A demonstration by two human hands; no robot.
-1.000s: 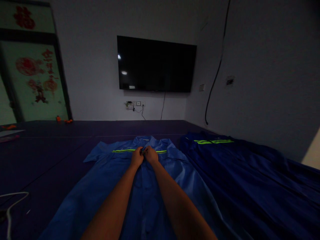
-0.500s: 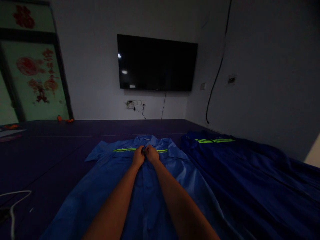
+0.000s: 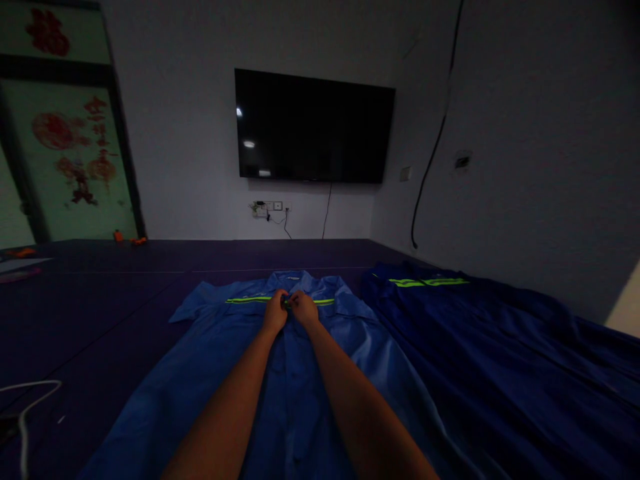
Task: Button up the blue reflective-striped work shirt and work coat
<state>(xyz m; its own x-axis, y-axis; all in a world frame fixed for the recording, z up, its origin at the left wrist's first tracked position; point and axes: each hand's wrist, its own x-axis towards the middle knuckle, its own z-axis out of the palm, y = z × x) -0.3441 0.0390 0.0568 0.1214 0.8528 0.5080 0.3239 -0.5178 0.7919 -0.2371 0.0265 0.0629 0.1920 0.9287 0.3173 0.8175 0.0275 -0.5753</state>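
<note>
A blue short-sleeved work shirt (image 3: 205,353) with yellow-green chest stripes lies spread out in front of me, its collar at the far end. On its front placket, at stripe height, my left hand (image 3: 277,312) and my right hand (image 3: 303,309) come close together. Both have their fingers pinched on the shirt's front edge, with a bit of the yellow-green stripe showing between them. Whether a button is in the fingers is too small and dark to make out.
A darker blue garment (image 3: 480,333) with yellow-green stripes lies at the right. The purple surface (image 3: 120,293) reaches the wall under a television (image 3: 315,127). A white cable (image 3: 37,393) lies at the left; orange objects (image 3: 139,241) sit near the door.
Both hands stay at the shirt's placket, with the fingers shifting slightly. More of the yellow-green stripe shows between them now. The shirt has barely moved.
</note>
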